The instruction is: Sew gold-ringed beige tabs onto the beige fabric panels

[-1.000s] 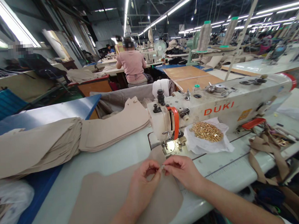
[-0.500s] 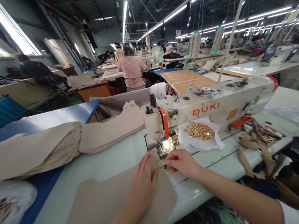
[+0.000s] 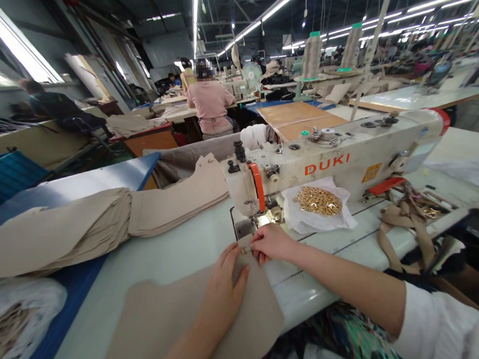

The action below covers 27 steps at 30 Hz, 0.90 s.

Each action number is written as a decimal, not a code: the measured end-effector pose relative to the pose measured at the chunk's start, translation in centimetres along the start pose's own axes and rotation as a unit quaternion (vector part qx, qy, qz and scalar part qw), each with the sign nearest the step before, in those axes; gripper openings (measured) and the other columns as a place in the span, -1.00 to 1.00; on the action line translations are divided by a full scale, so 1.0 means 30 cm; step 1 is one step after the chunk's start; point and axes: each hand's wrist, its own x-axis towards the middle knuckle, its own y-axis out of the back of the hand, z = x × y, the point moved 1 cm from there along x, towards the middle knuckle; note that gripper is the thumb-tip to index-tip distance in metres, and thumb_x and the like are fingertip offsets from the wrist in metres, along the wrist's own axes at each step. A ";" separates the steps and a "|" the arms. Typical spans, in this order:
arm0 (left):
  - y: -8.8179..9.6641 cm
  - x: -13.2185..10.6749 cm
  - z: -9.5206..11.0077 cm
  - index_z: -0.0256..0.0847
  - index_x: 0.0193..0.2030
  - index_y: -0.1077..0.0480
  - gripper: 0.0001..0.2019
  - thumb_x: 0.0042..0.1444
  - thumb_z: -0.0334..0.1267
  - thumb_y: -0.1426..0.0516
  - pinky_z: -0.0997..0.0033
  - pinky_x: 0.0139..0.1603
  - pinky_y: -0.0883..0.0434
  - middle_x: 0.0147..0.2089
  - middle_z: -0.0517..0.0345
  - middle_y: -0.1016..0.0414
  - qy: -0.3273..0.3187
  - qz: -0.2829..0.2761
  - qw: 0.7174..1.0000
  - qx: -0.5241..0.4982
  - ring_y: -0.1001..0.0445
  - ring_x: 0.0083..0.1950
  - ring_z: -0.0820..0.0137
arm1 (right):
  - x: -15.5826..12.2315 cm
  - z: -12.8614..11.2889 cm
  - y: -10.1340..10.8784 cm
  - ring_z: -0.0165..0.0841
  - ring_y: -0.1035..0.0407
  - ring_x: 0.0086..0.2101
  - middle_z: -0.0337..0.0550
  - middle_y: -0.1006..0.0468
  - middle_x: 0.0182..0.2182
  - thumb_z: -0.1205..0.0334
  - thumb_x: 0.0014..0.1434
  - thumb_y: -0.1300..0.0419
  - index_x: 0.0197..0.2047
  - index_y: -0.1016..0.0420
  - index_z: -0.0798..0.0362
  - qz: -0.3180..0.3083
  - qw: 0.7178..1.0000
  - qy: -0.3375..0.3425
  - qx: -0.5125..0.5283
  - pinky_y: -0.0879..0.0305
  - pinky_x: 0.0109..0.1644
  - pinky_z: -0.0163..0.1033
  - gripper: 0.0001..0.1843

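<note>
Stitching seems unstarted: my left hand (image 3: 226, 281) lies flat on the fabric (image 3: 171, 326), right hand (image 3: 270, 242) pinching its edge at the sewing machine (image 3: 332, 165).

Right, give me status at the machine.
Left hand flat on beige panel. Right hand pinching its edge at sewing machine needle. Gold fittings beside, untouched.

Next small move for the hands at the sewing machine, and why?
Probably nudge the beige panel forward so its top edge slides under the needle area. The left hand lies flat on the panel and the right hand has a pinch grip at that edge; what it pinches is too small to tell. The edge sits just short of the lit spot under the sewing machine head.
</note>
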 end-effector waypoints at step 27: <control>-0.028 0.121 0.024 -0.20 -0.40 -0.34 -0.84 0.13 -0.47 0.00 0.32 -0.25 -0.47 -0.37 0.09 -0.49 -0.183 0.057 0.981 0.037 -0.45 -0.31 0.34 | -0.146 0.055 0.089 -0.30 -0.35 -0.24 -0.10 -0.53 -0.32 0.42 0.18 -0.12 -0.27 -0.52 0.10 0.055 0.822 0.351 -0.445 -0.25 -0.13 -0.24 -0.85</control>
